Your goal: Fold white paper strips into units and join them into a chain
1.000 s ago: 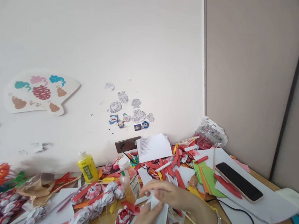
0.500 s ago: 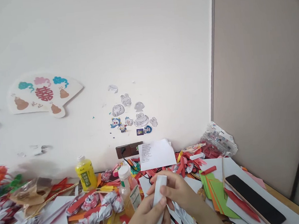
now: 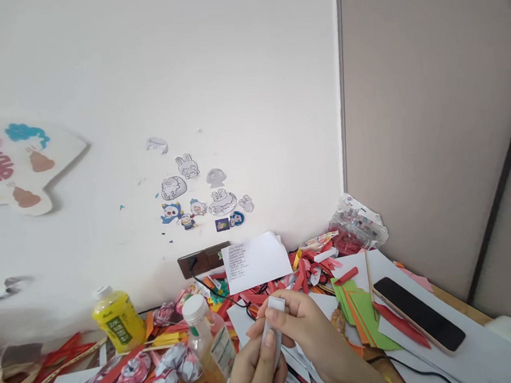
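A narrow folded strip of white paper [image 3: 275,304] is pinched between my two hands, low in the middle of the head view. My left hand [image 3: 258,364] closes round its lower part, thumb lying along the front. My right hand [image 3: 300,324] grips the upper end, with its thumb pressed on the face and its fingers behind. The fingertips of both hands nearly meet. Part of the strip is hidden by the fingers. Behind my hands lie white sheets and a heap of red paper scraps [image 3: 305,275].
Left of my hands stand a clear bottle with a white cap [image 3: 196,310] and a yellow bottle [image 3: 119,319]. Crumpled paper pieces [image 3: 176,365] lie in front. To the right are green paper [image 3: 374,324], a phone [image 3: 421,314] and a black cable [image 3: 421,371]. A written sheet [image 3: 257,263] leans against the wall.
My view has turned to the right, so the wall and table things sit further left. Less of the white strip shows above and between my fingers; both hands still hold it.
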`<state>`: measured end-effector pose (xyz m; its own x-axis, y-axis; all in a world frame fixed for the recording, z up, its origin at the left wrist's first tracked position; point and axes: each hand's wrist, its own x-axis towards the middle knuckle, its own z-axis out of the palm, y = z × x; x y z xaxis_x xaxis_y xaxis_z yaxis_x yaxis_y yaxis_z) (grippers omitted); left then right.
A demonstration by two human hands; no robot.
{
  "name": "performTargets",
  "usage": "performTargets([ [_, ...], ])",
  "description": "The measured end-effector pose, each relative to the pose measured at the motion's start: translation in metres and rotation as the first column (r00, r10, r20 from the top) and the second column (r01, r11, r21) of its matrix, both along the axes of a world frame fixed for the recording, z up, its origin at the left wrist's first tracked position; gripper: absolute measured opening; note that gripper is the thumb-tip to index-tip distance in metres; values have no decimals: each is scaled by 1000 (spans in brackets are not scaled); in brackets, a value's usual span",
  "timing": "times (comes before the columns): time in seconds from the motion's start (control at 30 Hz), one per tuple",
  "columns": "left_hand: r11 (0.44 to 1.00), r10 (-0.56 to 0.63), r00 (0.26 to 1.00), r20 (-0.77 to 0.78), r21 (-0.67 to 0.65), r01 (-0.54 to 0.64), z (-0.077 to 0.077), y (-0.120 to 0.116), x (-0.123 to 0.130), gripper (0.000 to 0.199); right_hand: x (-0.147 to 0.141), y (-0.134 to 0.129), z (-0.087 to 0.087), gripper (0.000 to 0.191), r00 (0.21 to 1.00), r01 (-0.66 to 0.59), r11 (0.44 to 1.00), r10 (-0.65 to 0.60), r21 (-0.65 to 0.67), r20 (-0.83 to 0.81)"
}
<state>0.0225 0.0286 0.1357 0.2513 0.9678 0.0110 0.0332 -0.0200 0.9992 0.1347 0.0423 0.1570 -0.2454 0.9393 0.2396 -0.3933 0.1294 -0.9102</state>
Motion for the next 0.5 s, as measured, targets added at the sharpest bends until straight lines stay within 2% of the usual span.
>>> performTargets([
  [0.33,995,72,992,-100,79,-65,1,-7,5,48,-6,-1,-7,33,995,78,994,-82,-78,-52],
  [0.5,988,149,988,-49,55,-146,-1,-8,10,43,-9,-2,-6,33,990,137,989,-138,-55,-15],
])
